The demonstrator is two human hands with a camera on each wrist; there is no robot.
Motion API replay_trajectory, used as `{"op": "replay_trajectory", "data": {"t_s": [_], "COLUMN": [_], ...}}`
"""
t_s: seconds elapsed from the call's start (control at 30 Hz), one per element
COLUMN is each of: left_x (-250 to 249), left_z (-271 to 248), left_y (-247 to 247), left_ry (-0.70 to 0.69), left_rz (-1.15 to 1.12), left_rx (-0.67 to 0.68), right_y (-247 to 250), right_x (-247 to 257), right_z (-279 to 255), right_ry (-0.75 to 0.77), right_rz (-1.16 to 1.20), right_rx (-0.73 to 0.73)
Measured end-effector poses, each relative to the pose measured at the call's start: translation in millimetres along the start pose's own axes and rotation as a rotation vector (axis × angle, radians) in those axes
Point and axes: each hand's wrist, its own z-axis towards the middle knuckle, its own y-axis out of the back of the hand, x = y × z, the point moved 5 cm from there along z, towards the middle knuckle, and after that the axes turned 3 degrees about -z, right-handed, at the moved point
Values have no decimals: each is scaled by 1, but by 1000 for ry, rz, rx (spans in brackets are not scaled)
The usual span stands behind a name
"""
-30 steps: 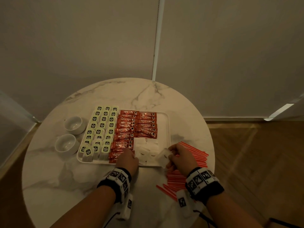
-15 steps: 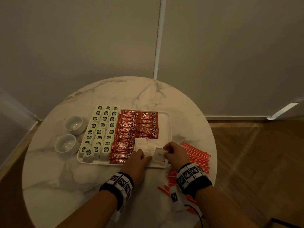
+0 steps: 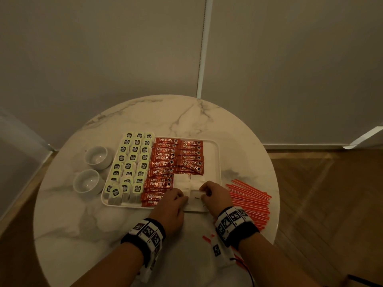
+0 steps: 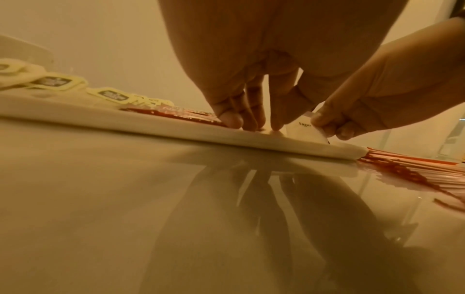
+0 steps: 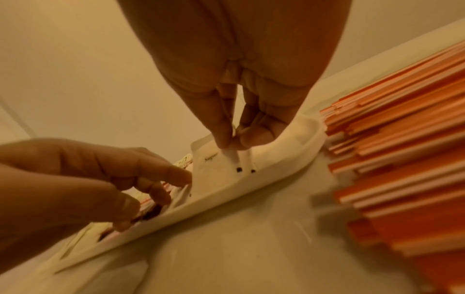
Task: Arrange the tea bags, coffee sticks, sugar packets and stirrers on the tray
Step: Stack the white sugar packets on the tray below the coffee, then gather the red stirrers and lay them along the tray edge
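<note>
A white tray [image 3: 218,162] holds columns of tea bags [image 3: 132,160], red coffee sticks [image 3: 165,160] and white sugar packets [image 3: 185,181]. My right hand [image 3: 213,193] pinches one sugar packet [image 3: 195,197] by its top edge and stands it tilted inside the tray's near rim [image 5: 264,179]; the right wrist view shows that sugar packet [image 5: 219,169] between thumb and finger. My left hand [image 3: 174,199] rests beside it, its fingertips [image 4: 251,123] touching the packets lying in the tray. Orange stirrers [image 3: 248,197] lie heaped on the table right of the tray.
Two small white cups [image 3: 96,155] [image 3: 88,181] stand left of the tray on the round marble table [image 3: 186,117]. A few stray stirrers [image 3: 207,238] lie near my right wrist. A wall stands close behind the table, with wooden floor to the right.
My right hand has carried the sugar packet leftward and down into the tray's near right part. My left hand has shifted right to meet it.
</note>
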Motion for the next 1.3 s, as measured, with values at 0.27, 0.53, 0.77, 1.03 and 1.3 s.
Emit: {"op": "replay_trajectory", "data": {"t_s": [0.27,0.53,0.77,1.03,1.3], "left_x": [-2,-2,-4,-6,-43], "left_z": [-4,-10,-8,-6,-26], "left_y": [-2,-7,-5,-2,-14], "left_ry": [-67,-62,-68,-82,-211], "left_rz": [69,172,166,130,56], "left_rx": [28,134,122,117,287], "right_y": [-11,-15,-18,-6,74], "right_x": [3,-4,-5,-11,-77], "right_z": [-2,-6,0,-5,-23], "right_ry": [-39,-172,-224,-191,-84], "right_rz": [-102,-3,32,48,-466], "right_rx": [10,-25,-54,-73,-1]}}
